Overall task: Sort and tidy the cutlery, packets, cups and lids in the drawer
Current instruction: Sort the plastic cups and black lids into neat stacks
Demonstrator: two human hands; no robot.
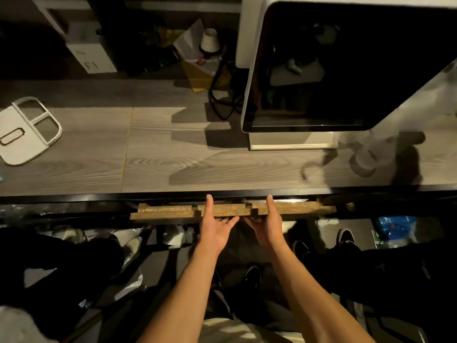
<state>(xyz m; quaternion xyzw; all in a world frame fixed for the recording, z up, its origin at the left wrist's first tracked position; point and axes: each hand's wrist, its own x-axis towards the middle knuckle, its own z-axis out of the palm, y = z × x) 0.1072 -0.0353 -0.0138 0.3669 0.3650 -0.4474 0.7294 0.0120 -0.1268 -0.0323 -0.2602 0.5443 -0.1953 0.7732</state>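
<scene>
surface (153, 149): grey wood grain, screen (346, 70) at its far right | drawer (230, 211): chipboard front edge just under the surface's near edge, barely out, contents hidden | left hand (214, 227): thumb over drawer front, fingers hooked beneath, gripping it | right hand (268, 225): likewise gripping drawer front, just beside the left

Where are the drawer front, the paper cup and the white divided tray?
drawer front (173, 213): head view, on its chipboard top edge.
paper cup (209, 40): head view, on its upturned side wall.
white divided tray (22, 142): head view, on its flat solid part.
</scene>
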